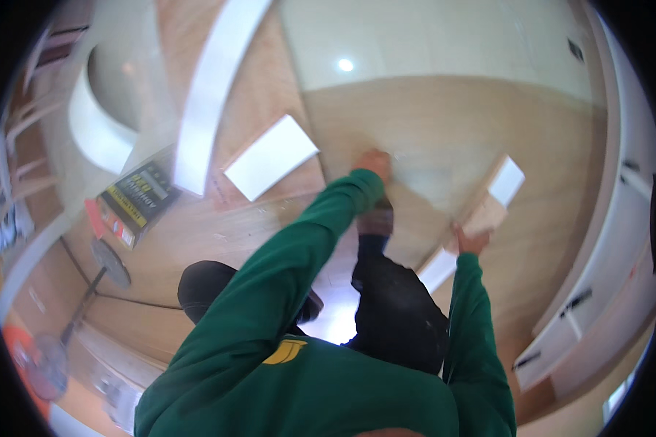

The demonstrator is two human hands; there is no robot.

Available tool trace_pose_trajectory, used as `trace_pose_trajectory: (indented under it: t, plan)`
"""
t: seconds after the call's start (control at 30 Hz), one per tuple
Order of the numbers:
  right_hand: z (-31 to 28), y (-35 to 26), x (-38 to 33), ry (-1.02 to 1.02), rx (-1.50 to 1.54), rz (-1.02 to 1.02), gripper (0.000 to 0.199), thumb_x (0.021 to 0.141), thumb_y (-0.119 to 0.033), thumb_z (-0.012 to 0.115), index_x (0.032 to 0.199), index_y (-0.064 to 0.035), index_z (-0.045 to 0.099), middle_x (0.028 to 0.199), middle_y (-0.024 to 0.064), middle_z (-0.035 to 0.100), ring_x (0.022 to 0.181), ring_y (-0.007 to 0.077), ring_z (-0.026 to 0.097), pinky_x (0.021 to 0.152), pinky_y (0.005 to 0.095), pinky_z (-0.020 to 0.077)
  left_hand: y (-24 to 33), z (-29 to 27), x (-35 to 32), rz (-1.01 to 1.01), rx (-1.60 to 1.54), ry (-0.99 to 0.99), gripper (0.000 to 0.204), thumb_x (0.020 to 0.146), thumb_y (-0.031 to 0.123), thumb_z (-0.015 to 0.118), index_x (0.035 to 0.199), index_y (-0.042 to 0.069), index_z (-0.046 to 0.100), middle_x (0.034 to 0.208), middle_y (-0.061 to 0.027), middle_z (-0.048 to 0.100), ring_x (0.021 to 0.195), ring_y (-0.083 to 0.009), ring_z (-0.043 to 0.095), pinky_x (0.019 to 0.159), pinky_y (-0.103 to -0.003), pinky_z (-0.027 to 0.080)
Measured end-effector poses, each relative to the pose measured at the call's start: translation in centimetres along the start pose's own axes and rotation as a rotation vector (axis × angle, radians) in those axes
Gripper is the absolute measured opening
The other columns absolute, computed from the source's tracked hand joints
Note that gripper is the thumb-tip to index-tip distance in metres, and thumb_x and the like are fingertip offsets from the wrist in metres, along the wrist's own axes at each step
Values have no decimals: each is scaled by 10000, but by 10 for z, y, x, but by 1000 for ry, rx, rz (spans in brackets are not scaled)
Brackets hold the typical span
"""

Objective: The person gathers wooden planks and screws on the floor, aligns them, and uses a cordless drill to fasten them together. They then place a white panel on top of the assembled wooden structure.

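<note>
My left hand (374, 162) is low over the tan floor, just beyond the toe of my shoe (376, 217). It looks compact and blurred, and its fingers are hidden. To the right, my right hand (474, 239) is closed around a long, narrow board (439, 268) with a white face. Past my fingers, the board's middle stretch is wood-coloured, and its far end is white again; whether that is one piece or two lying together I cannot tell. A white rectangular panel (272, 157) lies left of my left hand on a brown sheet (259, 80).
A long white strip (210, 95) crosses the brown sheet. Beside it are a dark box (140, 195) and a curled white band (95, 120). A metal stand with round discs (111, 262) is at the left. White cabinet fronts with black handles (577, 302) line the right.
</note>
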State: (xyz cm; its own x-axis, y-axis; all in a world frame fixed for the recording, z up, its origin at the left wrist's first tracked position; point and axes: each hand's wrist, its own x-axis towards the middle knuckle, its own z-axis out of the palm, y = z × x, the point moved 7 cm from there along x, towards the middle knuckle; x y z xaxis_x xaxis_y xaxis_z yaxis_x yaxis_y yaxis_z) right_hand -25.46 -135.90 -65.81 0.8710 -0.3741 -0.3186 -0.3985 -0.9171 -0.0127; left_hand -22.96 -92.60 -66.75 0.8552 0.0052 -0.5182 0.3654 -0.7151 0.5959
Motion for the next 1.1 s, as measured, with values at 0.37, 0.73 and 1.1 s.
trace_pose_trajectory:
  t: [0.37, 0.73, 1.1]
  plan:
    - [-33, -102, -14, -3, -19, 44, 1319, 542, -460, 861, 1547, -106, 83, 1437, 295, 328, 1303, 446, 389, 1085, 527, 365, -6, -99, -60, 368, 194, 201, 498, 923, 226, 553, 1404, 164, 439, 1422, -134, 469, 1329, -407, 409, 1030, -551, 405]
    - [-40, -424, -30, -26, -230, -733, 1257, 579, -511, 809, 1553, -146, 103, 1422, 263, 353, 1284, 438, 405, 1018, 577, 387, -210, -412, -383, -403, 228, 1190, 794, 769, 416, 795, 1348, -13, 462, 1298, -237, 537, 1203, -377, 526, 1052, -416, 402]
    - [-71, -463, -14, -44, -238, -720, 1231, 600, -558, 808, 1550, -171, 129, 1478, 252, 291, 1346, 435, 345, 1040, 613, 347, -412, -299, -450, -1123, -238, 1195, 1342, 490, 611, 887, 1369, -213, 296, 1365, -342, 455, 1279, -367, 485, 1068, -392, 399]
